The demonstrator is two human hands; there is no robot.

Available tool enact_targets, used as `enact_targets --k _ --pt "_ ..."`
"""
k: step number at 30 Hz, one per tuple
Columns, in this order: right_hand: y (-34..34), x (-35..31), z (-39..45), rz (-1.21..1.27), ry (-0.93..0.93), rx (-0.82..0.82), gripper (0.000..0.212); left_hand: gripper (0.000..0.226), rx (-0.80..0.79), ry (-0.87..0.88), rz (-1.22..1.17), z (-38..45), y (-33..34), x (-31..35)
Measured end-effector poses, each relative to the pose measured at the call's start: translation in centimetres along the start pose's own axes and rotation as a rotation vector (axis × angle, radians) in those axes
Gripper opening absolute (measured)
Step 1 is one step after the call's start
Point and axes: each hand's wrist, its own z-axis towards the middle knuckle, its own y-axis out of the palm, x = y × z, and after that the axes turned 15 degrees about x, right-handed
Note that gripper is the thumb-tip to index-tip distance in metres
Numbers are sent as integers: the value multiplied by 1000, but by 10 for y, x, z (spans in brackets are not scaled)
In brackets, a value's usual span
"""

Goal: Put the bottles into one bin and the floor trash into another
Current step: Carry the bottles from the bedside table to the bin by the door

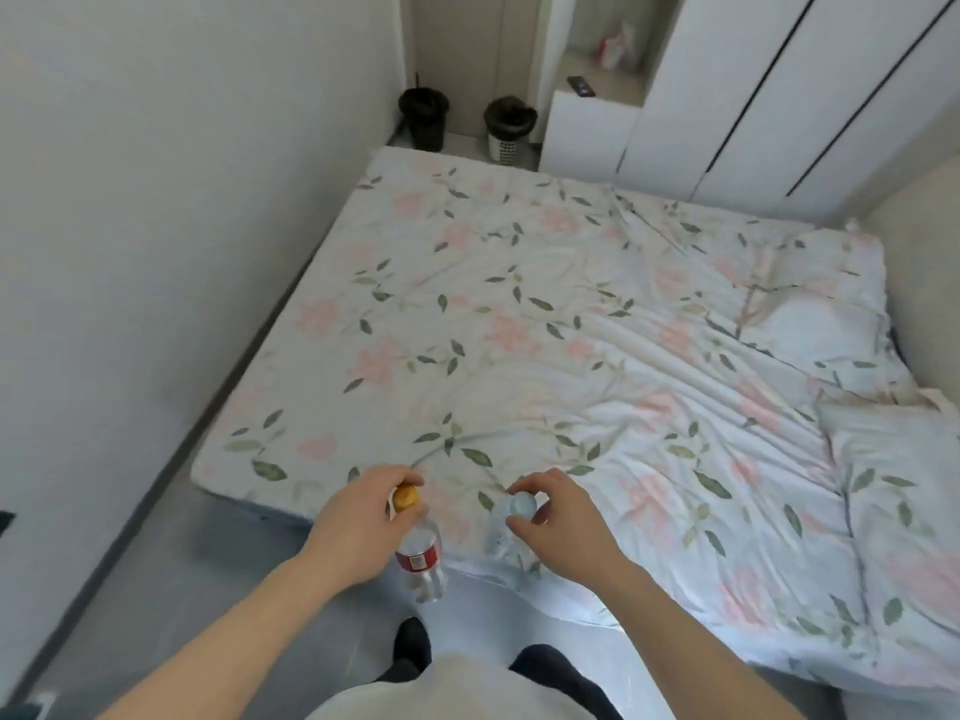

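My left hand grips the neck of a clear bottle with an orange cap and a red label, which hangs down over the floor by the bed's near corner. My right hand holds a clear bottle with a pale cap by its top, just over the mattress edge. Two bins stand on the floor beyond the far end of the bed: a black bin by the wall and a white perforated bin with a black liner to its right.
A floral-sheeted bed fills the middle, with pillows at the right. A narrow grey floor strip runs along the left wall. White wardrobe doors and a low shelf stand at the back right.
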Motion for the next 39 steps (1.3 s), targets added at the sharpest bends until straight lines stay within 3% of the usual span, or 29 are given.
enact_targets --k 6,13,24,31,39 --pt "67 -105 54 -53 -263 -164 24 16 252 -203 -72 7 -84 -65" --pt "137 -194 111 -113 -503 -385 22 19 545 -481 -142 -31 -132 -131" --pt "254 -316 110 -187 -769 -663 25 25 816 -754 -131 -96 -191 -193" --pt "349 -393 88 -204 -801 -692 26 28 852 -790 -146 -106 -259 -276" --pt "427 -460 61 -171 -743 -600 26 26 712 -691 -87 -102 -348 -381"
